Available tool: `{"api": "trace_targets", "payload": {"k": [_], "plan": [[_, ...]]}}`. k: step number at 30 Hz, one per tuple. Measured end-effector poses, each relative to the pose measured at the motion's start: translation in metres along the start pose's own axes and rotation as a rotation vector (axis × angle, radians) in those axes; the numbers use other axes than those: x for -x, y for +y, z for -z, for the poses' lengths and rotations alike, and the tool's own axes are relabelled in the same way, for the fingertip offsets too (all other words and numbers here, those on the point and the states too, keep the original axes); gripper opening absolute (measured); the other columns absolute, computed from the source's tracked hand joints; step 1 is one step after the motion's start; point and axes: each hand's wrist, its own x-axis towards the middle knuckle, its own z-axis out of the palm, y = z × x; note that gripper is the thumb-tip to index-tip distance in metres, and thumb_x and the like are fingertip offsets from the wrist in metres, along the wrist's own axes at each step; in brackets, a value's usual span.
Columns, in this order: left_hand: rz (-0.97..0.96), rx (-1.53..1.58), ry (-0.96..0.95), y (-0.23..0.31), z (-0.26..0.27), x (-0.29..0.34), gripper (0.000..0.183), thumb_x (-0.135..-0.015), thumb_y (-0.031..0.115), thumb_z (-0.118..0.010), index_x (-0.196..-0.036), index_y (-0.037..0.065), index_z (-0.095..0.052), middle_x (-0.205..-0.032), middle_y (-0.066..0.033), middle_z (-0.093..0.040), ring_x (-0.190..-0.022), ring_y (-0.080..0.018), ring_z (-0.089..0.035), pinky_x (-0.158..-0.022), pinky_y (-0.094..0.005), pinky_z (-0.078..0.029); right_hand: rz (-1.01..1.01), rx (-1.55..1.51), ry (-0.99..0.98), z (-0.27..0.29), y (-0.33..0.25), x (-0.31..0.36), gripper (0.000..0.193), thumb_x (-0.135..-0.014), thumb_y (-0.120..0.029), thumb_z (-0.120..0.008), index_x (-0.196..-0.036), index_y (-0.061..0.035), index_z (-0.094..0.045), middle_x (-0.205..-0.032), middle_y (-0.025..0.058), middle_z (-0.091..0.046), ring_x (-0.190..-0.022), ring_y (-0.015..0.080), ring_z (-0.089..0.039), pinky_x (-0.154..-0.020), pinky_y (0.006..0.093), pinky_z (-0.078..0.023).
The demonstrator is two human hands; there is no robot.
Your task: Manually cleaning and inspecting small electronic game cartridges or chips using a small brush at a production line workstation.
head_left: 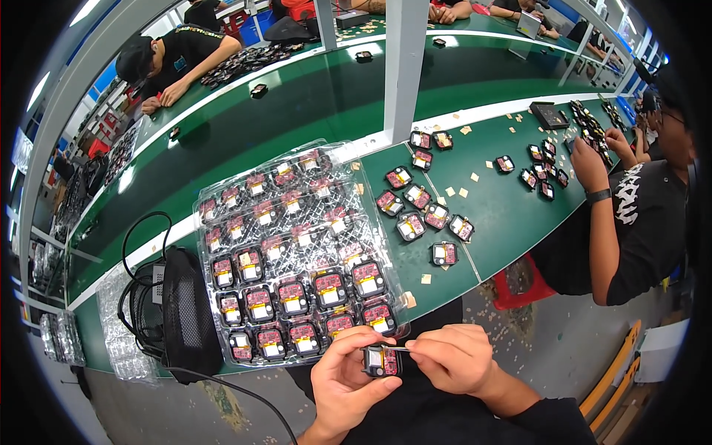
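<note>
I've got a squarish black-cased device (383,361), red circuit board and pale rectangular patch showing, gripped between left hand's (345,378) fingers and thumb. The right hand (460,360) pinches a slim tool (398,348) against the device's upper part. Beyond the left hand, a glossy clear-plastic tray (308,259) holds rows of similar units (291,297); farther left slumps a black mesh bag (189,311).

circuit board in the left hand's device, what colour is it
The circuit board is pinkish red, seen best in the head view.
</note>
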Motion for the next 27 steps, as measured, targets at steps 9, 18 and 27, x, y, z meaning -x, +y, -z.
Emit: {"api": "trace_targets", "payload": {"k": [9,18,27], "plan": [[0.006,0.001,-0.003,-0.001,0.0,0.001,0.064,-0.076,-0.015,-0.082,-0.133,-0.006,-0.056,-0.134,-0.0167,-0.052,-0.124,-0.0294,-0.06,-0.105,-0.0424,-0.053,-0.049,-0.054,-0.009,-0.002,0.002,-0.001,0.025,-0.075,0.001,-0.081,-0.099,-0.0009,-0.073,-0.088,0.009,-0.074,-0.064,0.0215,-0.07,-0.057,0.0304,-0.055],[-0.022,-0.089,0.036,0.003,0.0,0.001,0.063,-0.077,-0.016,-0.082,-0.134,-0.009,-0.058,-0.144,-0.0194,-0.049,-0.124,-0.0324,-0.063,-0.104,-0.0421,-0.056,0.075,0.199,-0.075,-0.001,-0.005,-0.003,0.025,-0.078,-0.001,-0.078,-0.103,-0.0022,-0.074,-0.089,0.0061,-0.073,-0.061,0.0181,-0.065,-0.055,0.0286,-0.051],[-0.259,-0.355,0.126,0.032,0.034,-0.007,0.067,-0.067,-0.005,-0.093,-0.126,0.001,-0.062,-0.126,-0.0206,-0.062,-0.116,-0.0319,-0.066,-0.101,-0.0435,-0.055,-0.375,0.037,0.051,0.008,0.021,-0.001,0.023,-0.083,0.001,-0.076,-0.105,0.0019,-0.069,-0.099,0.0158,-0.069,-0.078,0.0322,-0.07,-0.064,0.0391,-0.056]]}}
